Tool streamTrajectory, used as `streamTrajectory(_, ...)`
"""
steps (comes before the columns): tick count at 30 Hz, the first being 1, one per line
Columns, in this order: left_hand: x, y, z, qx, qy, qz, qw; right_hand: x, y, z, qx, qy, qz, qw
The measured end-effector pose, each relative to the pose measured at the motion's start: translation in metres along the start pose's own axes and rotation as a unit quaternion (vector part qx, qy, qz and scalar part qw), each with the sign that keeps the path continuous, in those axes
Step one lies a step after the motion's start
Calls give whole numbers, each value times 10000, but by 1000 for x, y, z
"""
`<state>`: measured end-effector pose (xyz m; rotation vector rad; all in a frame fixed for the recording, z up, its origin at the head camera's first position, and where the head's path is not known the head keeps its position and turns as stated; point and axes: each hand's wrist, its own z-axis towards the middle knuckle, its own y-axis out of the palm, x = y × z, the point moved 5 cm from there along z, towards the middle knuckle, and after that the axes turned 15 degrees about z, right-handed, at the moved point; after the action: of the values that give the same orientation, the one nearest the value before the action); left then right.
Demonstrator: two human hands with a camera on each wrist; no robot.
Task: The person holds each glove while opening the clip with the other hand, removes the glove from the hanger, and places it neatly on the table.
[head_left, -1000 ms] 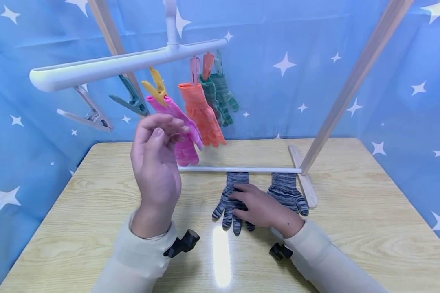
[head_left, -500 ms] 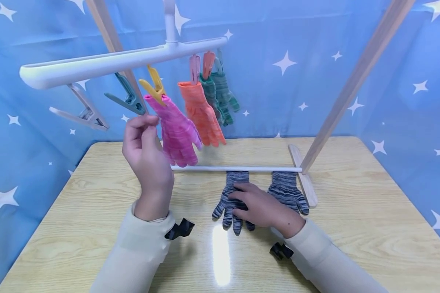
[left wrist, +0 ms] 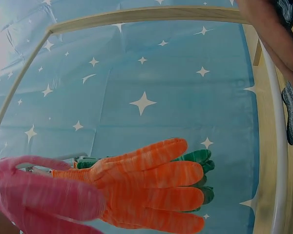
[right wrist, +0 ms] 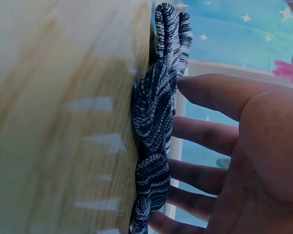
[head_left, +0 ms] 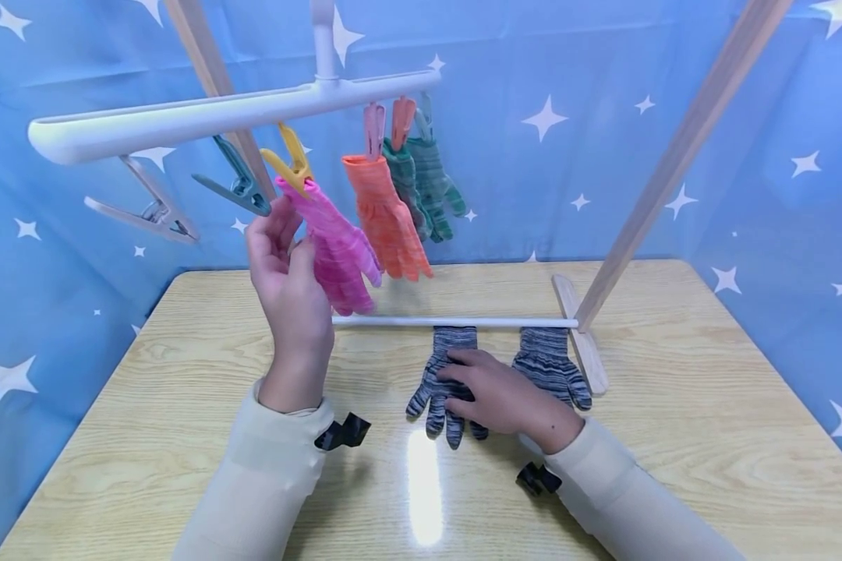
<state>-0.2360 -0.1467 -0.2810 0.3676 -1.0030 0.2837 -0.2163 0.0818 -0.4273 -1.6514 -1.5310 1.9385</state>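
A pink glove (head_left: pixel 338 249) hangs from a yellow clothespin (head_left: pixel 291 160). My left hand (head_left: pixel 288 284) is raised at its left edge; the fingertips reach behind the cuff, and the thumb stands apart from them. In the left wrist view the pink glove (left wrist: pixel 49 195) fills the lower left. My right hand (head_left: pixel 501 393) rests with spread, relaxed fingers over a black-and-white striped glove (head_left: pixel 454 343) lying on the table. The right wrist view shows fingertips right at that striped glove (right wrist: pixel 154 107). A second striped glove (head_left: pixel 547 366) lies to its right, partly behind the hand.
A white hanger bar (head_left: pixel 203 113) spans overhead. From it hang an orange glove (head_left: pixel 389 218), green gloves (head_left: pixel 431 183), a teal clothespin (head_left: pixel 242 183) and a whitish clothespin (head_left: pixel 154 210). A wooden post (head_left: pixel 673 183) and low white rod (head_left: pixel 407 320) frame the back of the table (head_left: pixel 147 405).
My left hand has moved left, then up to the pink glove's cuff. The pink glove has turned and swung; the hanger bar has shifted slightly left. My right hand has stayed put.
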Motion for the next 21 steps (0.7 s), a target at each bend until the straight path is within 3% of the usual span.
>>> streamTrajectory(21,0,4,-4,-249,0,193,9995,-1,0,1,64,-151,24,9999)
